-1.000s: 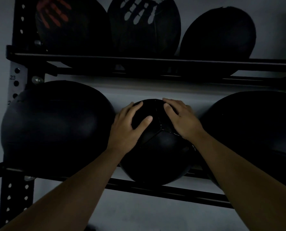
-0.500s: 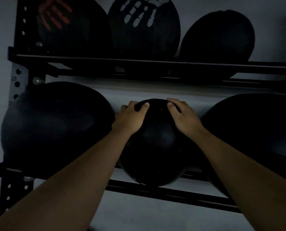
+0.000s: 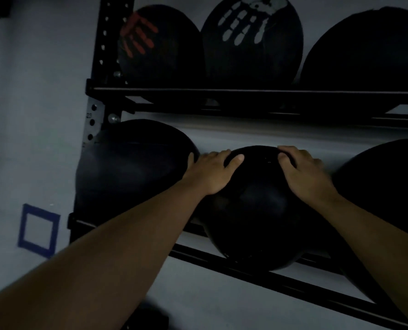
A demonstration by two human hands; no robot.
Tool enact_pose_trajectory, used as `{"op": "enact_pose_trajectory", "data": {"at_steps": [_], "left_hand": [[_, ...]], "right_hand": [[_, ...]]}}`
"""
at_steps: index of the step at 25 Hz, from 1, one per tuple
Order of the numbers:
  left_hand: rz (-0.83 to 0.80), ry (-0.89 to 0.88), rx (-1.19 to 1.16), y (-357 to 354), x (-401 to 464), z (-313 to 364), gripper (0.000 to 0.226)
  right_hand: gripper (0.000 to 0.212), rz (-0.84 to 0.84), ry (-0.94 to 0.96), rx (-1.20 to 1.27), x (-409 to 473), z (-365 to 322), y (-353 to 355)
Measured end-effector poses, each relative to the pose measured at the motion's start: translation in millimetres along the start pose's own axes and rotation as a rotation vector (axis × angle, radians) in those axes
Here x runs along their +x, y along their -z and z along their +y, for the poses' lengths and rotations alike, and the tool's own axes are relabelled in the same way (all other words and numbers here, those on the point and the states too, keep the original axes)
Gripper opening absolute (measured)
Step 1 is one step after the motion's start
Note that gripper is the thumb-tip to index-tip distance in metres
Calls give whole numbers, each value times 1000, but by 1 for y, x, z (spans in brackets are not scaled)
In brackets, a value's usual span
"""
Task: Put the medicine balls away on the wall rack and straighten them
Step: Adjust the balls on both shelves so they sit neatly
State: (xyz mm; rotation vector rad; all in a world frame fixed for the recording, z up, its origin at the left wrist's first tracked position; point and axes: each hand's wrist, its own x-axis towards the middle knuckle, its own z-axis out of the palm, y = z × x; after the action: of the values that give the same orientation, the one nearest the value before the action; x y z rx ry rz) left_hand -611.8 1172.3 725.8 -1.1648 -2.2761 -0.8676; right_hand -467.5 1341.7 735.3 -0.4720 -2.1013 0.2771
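A small black medicine ball [image 3: 255, 210] rests on the lower rails of the black wall rack [image 3: 257, 94]. My left hand [image 3: 212, 172] grips its upper left side, fingers curled over the top. On its upper right side my right hand [image 3: 303, 172] presses the same way. A bigger black ball [image 3: 131, 172] sits to its left and another [image 3: 386, 186] to its right. On the upper shelf stand a ball with a red handprint [image 3: 157, 48], a ball with a white handprint [image 3: 250, 41] and a plain black ball [image 3: 364, 51].
The rack's perforated upright [image 3: 103, 44] runs down the left side against a pale wall. A blue tape square [image 3: 38, 229] is stuck on the wall left of the rack. A dark object [image 3: 150, 317] lies low near the bottom edge.
Both hands have stayed on the small ball and slid toward its top; its seams have turned out of sight. The view has shifted so the rack now sits further right.
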Motion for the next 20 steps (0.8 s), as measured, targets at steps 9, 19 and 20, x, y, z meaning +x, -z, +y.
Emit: {"op": "enact_pose_trajectory", "data": {"at_steps": [9,19,20], "left_hand": [[309,118,139,126,10,-179,58],[315,-2,-383,122,0,-270,83],[327,1,-367,121,1,-269,82]], "right_hand": [[48,-68,111,130,7,-190,-100],[74,131,37,-68,-5,-268,-196],[75,136,46,-60,-6,-265,-195]]}}
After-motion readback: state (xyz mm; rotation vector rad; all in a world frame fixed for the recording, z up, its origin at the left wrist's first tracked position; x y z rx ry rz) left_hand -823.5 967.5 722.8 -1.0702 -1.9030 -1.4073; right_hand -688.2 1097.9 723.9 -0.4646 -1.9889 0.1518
